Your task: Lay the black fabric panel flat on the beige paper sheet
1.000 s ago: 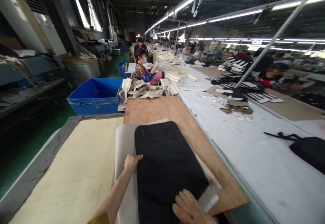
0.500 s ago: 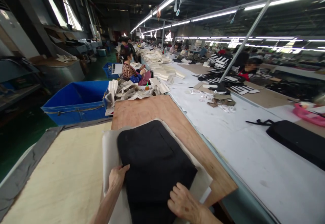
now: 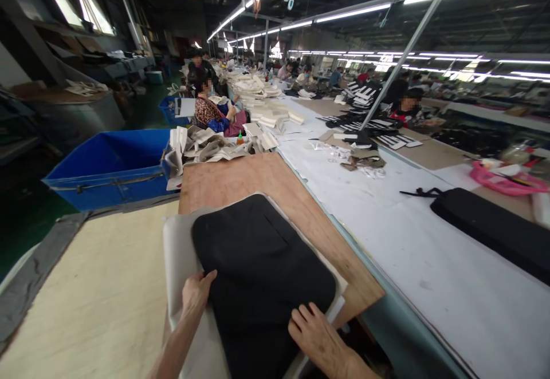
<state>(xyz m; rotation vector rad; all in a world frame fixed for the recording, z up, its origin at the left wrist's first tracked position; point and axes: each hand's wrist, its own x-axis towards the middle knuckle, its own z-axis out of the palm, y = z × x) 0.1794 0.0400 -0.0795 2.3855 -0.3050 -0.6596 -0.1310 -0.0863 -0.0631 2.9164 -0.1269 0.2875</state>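
A black fabric panel (image 3: 258, 264) with rounded corners and a short slit near its upper right lies over a larger whitish sheet (image 3: 176, 253). Its near end runs out of the bottom of the view. My left hand (image 3: 197, 296) pinches the panel's left edge between thumb and fingers. On the opposite edge, my right hand (image 3: 318, 333) has its bent fingers on top of the black fabric, gripping it near the side; the thumb is hidden. Beneath the sheet is a brown plywood board (image 3: 232, 176).
A pale wooden board (image 3: 98, 287) adjoins on the left, with a blue bin (image 3: 107, 167) behind. Beige pieces (image 3: 210, 144) are heaped beyond the plywood. On the white table (image 3: 387, 224) at right lie a black padded bag (image 3: 485, 224) and pink basket (image 3: 507, 178). A seated person (image 3: 210, 107) works ahead.
The panel's right corner, pointed and creased before, now lies smoother and rounded. My right hand's fingers have straightened a little. The surroundings have shifted left in view.
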